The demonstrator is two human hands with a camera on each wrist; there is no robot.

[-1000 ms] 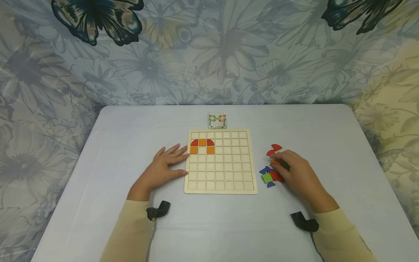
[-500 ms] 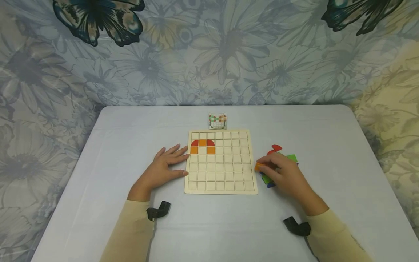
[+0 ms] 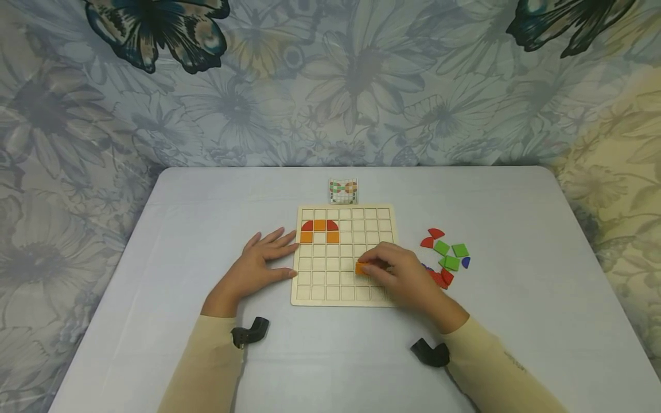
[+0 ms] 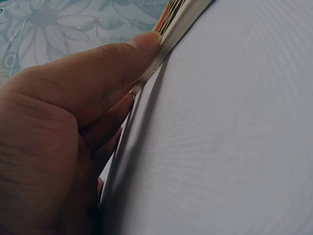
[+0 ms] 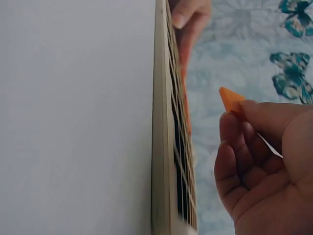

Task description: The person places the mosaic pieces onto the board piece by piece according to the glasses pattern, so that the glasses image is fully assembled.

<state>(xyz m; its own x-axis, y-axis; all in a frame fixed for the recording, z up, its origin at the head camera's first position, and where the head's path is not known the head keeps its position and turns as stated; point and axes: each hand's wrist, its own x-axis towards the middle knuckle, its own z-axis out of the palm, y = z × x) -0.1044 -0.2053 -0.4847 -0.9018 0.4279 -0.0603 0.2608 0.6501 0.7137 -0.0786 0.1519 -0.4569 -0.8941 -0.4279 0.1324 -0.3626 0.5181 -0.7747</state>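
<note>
My right hand pinches an orange square tile between thumb and fingers, held above the wooden grid board. In the right wrist view the tile is tilted and apart from the board. My left hand lies spread on the table, thumb and fingertips touching the board's left edge; the left wrist view shows the thumb against that edge. In the board's upper left sit an orange tile between two red quarter-round tiles, with two more orange tiles in the row below.
Right of the board lie loose green squares, red quarter-rounds and blue pieces; my right hand hides some. A small pattern card stands behind the board. A patterned cloth hangs beyond the table's far edge.
My right hand has moved left from the loose pieces to over the board, carrying the orange tile. More green pieces now show on the right. My left hand has stayed in place.
</note>
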